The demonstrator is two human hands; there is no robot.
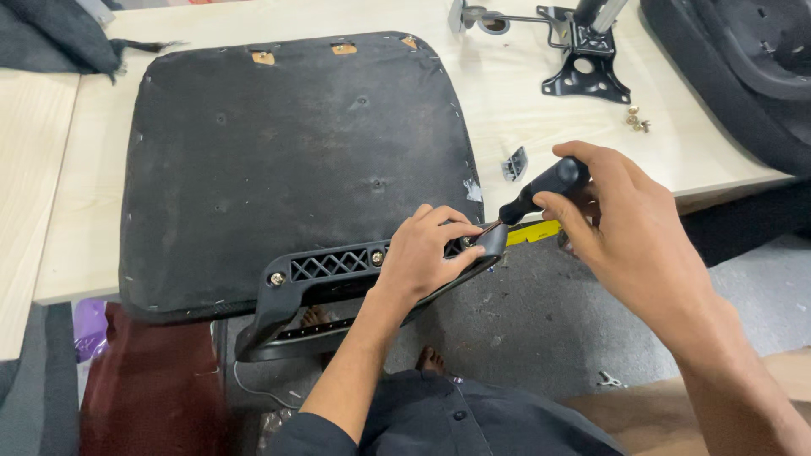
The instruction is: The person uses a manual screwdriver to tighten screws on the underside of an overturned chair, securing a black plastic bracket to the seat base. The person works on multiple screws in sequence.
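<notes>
An upturned chair seat (pixel 287 160), covered in black fabric, lies on a pale wooden table (pixel 524 93). A black plastic armrest (pixel 321 279) sits along the seat's near edge, with a bolt (pixel 277 278) at its left end. My left hand (pixel 427 253) presses on the armrest's right end, fingers pinched near a second fixing point. My right hand (pixel 625 219) grips the black handle of a screwdriver (pixel 541 190), whose tip points down-left into the armrest beside my left fingers.
A black metal chair mechanism (pixel 587 59) and a few loose brass screws (pixel 635 118) lie at the table's far right. A small grey clip (pixel 514 163) rests beside the seat. Another black chair part (pixel 743 67) fills the top right corner. Grey floor lies below.
</notes>
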